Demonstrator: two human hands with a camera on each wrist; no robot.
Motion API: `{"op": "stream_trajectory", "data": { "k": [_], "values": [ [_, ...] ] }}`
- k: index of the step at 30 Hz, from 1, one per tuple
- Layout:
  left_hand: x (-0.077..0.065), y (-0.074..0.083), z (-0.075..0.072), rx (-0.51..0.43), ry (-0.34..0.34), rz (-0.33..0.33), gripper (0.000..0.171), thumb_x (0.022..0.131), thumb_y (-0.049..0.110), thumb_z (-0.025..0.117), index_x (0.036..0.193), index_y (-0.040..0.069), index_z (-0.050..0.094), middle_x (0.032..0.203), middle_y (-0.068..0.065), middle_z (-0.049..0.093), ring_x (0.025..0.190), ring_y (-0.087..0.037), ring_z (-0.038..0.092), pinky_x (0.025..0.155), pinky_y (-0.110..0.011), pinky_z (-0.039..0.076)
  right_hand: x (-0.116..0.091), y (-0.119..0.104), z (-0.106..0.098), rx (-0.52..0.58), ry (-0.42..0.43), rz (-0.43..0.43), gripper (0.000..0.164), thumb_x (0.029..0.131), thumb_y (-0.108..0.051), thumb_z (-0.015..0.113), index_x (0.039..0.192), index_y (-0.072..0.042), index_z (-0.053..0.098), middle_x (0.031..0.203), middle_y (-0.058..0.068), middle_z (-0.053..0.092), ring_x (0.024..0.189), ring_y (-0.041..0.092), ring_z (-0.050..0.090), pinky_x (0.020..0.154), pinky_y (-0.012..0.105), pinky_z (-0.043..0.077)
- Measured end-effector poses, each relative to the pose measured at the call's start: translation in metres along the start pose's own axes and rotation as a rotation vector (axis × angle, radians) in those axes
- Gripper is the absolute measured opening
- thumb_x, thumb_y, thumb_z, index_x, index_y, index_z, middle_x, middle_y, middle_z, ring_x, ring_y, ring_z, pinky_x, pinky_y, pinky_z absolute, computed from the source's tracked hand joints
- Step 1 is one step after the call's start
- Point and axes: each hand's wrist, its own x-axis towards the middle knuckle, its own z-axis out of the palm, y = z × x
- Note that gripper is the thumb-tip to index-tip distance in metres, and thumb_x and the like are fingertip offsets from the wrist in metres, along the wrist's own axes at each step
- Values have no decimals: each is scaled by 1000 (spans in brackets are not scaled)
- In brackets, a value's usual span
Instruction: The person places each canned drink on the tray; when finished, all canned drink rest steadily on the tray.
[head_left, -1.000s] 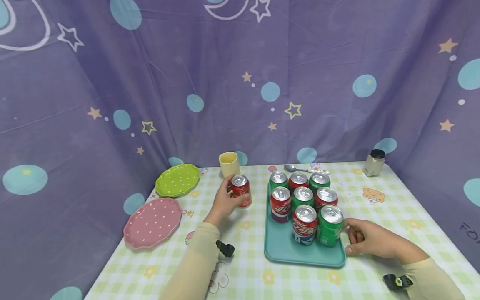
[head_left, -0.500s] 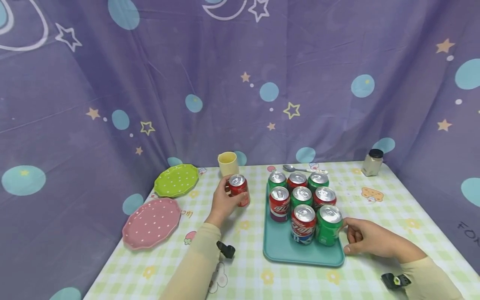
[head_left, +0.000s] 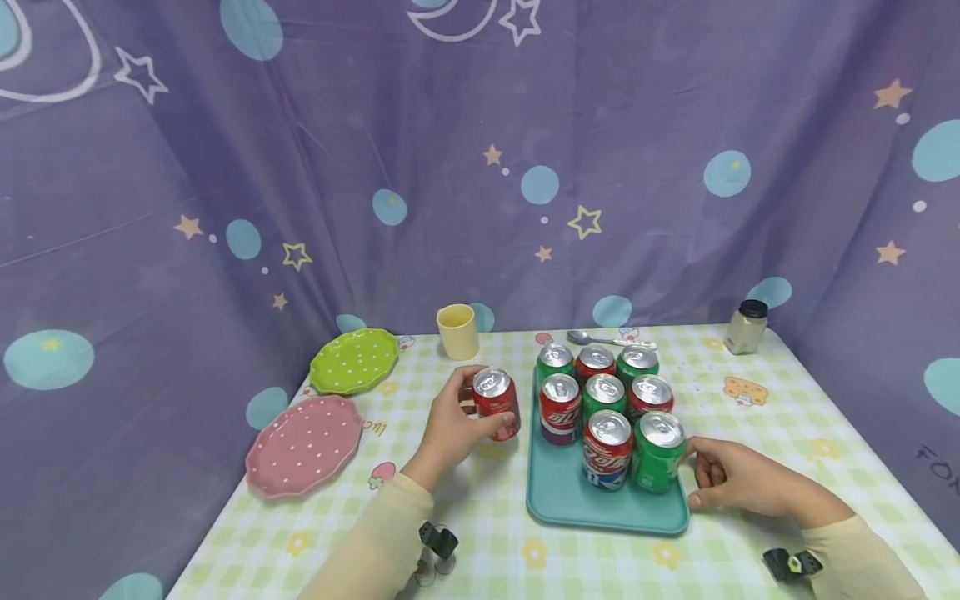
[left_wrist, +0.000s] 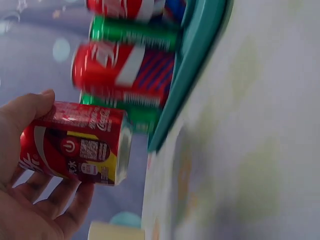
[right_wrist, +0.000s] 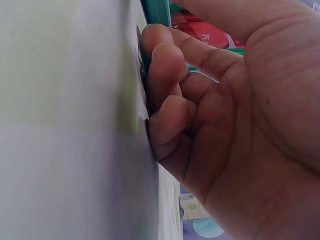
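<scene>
My left hand (head_left: 461,421) grips a red Coca-Cola can (head_left: 493,408), thumb on the near side and fingers around the back. The can is upright, left of the teal tray (head_left: 577,508); in the left wrist view its silver base shows a gap above the tabletop. Several red cans (head_left: 559,412) and green cans (head_left: 658,454) stand upright in rows on the tray. At the tray's right rim rests my right hand (head_left: 742,479), index finger and thumb tips at the edge beside the nearest green can. In the right wrist view its other fingers (right_wrist: 170,115) curl loosely around nothing.
A yellow cup (head_left: 458,333) stands behind the left hand. Green (head_left: 354,360) and pink (head_left: 305,446) dotted plates lie at left. Behind the tray is a spoon (head_left: 609,339); a black-lidded jar (head_left: 747,327) stands at back right. A purple curtain (head_left: 480,167) hangs behind the table.
The left hand has brought the red can from in front of the yellow cup toward me and rightward, closer to the tray. The right hand and the cans on the tray have stayed put.
</scene>
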Motion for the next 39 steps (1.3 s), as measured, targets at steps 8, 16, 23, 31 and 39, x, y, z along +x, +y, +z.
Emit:
{"op": "stream_trajectory", "data": {
  "k": [8, 16, 23, 31, 39],
  "values": [
    [-26, 17, 34, -44, -141, -7, 72, 76, 30, 97, 136, 26, 58, 123, 7, 65, 112, -14, 64, 94, -36, 57, 0, 0, 1, -3, 3, 6, 44, 88, -27, 86, 119, -9, 61, 79, 4, 59, 65, 10, 53, 54, 29, 45],
    [-34, 14, 59, -39, -156, -5, 71, 76, 27, 97, 136, 29, 59, 127, 9, 59, 114, -14, 61, 92, -30, 58, 0, 2, 1, -2, 6, -9, 44, 88, -27, 86, 119, -8, 61, 79, 3, 59, 65, 9, 53, 53, 29, 45],
    [-38, 14, 68, -17, -169, 3, 71, 76, 29, 97, 136, 31, 59, 125, 9, 57, 112, -13, 60, 91, -28, 58, -1, 3, 1, -4, 8, -16, 46, 88, -28, 86, 121, -8, 61, 80, 3, 59, 66, 9, 53, 54, 29, 45],
    [-39, 14, 73, -18, -175, -22, 72, 77, 28, 97, 134, 28, 54, 125, 10, 58, 115, -12, 58, 94, -28, 57, 0, 0, 0, -5, 1, -26, 47, 88, -26, 86, 123, -8, 60, 80, 3, 59, 66, 9, 53, 54, 29, 46],
    [-40, 12, 74, -8, -181, -22, 72, 77, 32, 97, 135, 29, 55, 123, 12, 61, 114, -12, 60, 90, -36, 60, -1, -3, 2, 3, 1, -19, 46, 89, -24, 86, 123, -8, 61, 81, 4, 59, 66, 10, 53, 55, 29, 45]
  ]
}}
